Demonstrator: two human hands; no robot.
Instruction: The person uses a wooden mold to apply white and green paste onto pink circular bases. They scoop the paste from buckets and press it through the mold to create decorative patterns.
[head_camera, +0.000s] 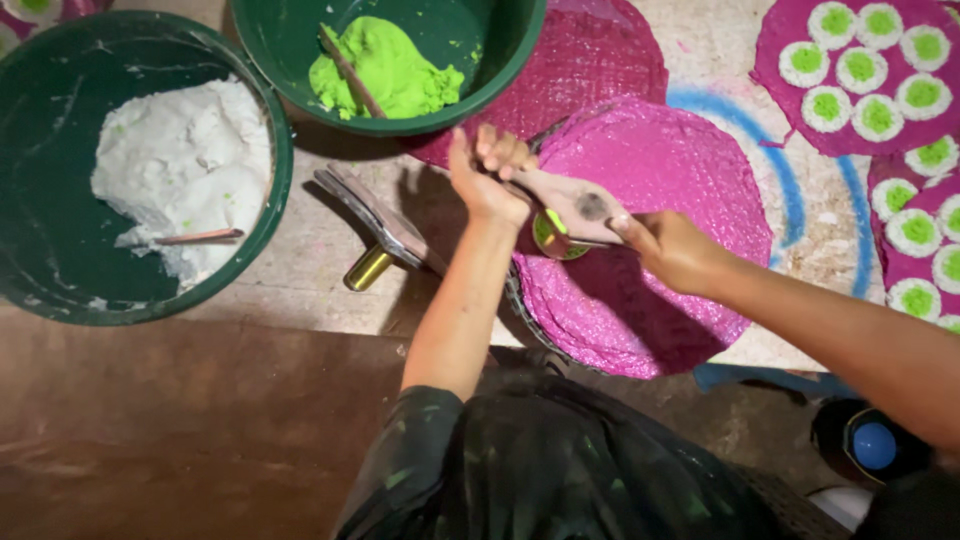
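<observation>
- Flat wooden paddle (572, 203) — held between both your hands over the upper left edge of the pink woven mat (650, 260); a dark smudge sits on its face.
- Small brass cup (556, 236) — directly under the paddle, green paste showing inside it; what carries it is hidden.
- Your left hand (487, 172) — fingers curled shut around the near end of the paddle.
- Your right hand (672, 248) — closed on the paddle's other end, thumb pressed to its tip.
- Second paddle with a brass cylinder (372, 232) — lies unheld on the surface (300, 270), just left of your left forearm.
- Green basin of bright green dough (390, 62) — beyond your hands, a stick standing in the lump.
- Green basin of white dough (140, 170) — far left, a stick lying on the mound.
- Pink mats of finished rounds (862, 72) — top right and right edge, well apart from your hands — white discs with green centres, set side by side.
- Blue ball (874, 446) — lower right, in a dark ring.
</observation>
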